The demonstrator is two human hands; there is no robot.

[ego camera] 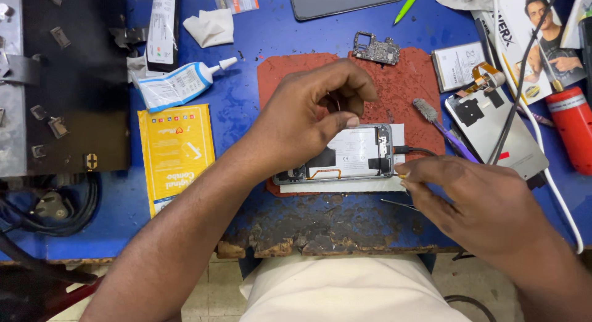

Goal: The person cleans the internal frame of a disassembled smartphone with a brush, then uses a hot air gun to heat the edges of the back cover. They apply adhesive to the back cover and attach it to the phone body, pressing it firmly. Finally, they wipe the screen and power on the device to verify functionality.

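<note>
An opened phone (354,155) lies on its face on a red mat (407,94), its white battery and black inner parts showing. My left hand (308,115) hovers over the phone's left half, thumb and forefinger pinched on something small that I cannot make out. At the phone's right end my right hand (475,205) pinches the plug of a black cable (416,150) that reaches the phone's edge. Thin tweezers (398,203) lie on the table under my right hand.
A circuit board (376,48) rests at the mat's top. A brush (441,125), a phone back cover (493,128), a spare battery (457,64) and a red canister (573,128) lie right. Left are a glue tube (179,83) and a yellow packet (176,152). The blue table's front edge (320,245) is chipped.
</note>
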